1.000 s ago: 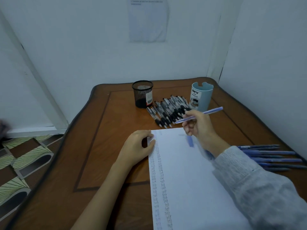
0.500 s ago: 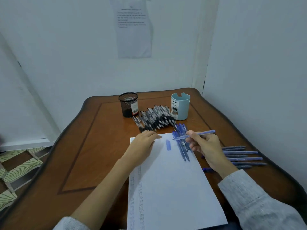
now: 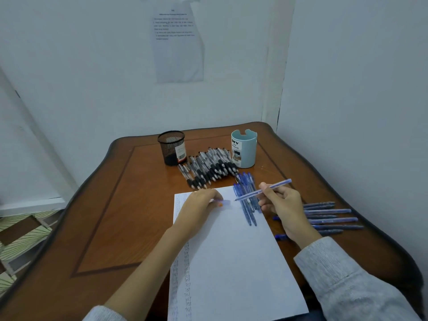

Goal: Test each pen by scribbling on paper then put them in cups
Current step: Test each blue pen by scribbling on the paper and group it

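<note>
A: What stands far left on the table (image 3: 129,205)?
B: A mesh cup (image 3: 171,148), upright. Nearer, the left hand (image 3: 199,205) lies on the paper's (image 3: 231,262) top edge, fingertips at a blurred blue cap (image 3: 224,202) — pinched or only touched, one cannot tell.
A: And rightward?
B: Black pens (image 3: 208,167) are heaped between the mesh cup and a blue cup (image 3: 244,149). The right hand (image 3: 281,205) pinches a pen (image 3: 264,190) — tip over the paper, above a blue bunch (image 3: 247,205). Spare pens (image 3: 331,216) lie beside the wrist.

Black mesh cup (image 3: 171,148), pale-blue cup (image 3: 244,149) — blue pens (image 3: 331,218), white paper (image 3: 231,262), brown table (image 3: 115,216)
</note>
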